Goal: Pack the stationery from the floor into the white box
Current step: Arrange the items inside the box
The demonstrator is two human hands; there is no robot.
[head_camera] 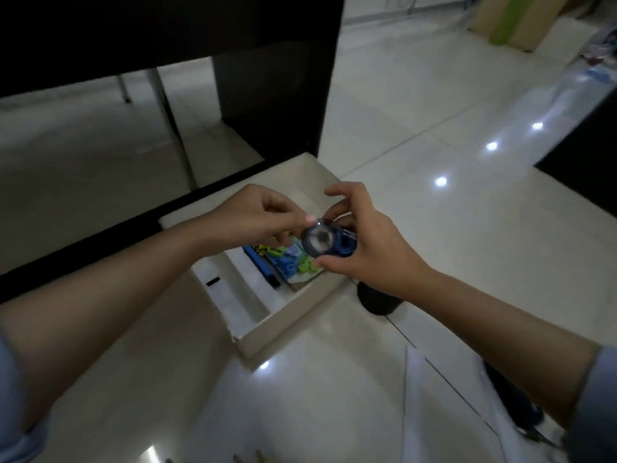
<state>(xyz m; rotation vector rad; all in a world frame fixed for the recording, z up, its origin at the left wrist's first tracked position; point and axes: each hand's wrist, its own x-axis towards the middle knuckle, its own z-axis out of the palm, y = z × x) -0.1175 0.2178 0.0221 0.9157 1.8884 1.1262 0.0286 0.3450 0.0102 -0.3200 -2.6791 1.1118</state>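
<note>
The open white box [287, 320] stands on the tiled floor in the middle of the view. Inside it lie a blue pen [260, 267] and blue and green clips [290, 262]. Above the box my right hand [364, 242] grips a blue correction-tape dispenser [329, 242] with a clear round wheel. My left hand [257, 217] reaches in from the left, its fingertips pinched on the top rim of the same dispenser. Both hands hide part of the box's far side.
A black desk panel [277, 95] rises just behind the box. A dark round object [377, 300] sits on the floor right of the box. White sheets [444, 406] and a dark item [510, 406] lie at the lower right. Cardboard boxes [514, 21] stand far back.
</note>
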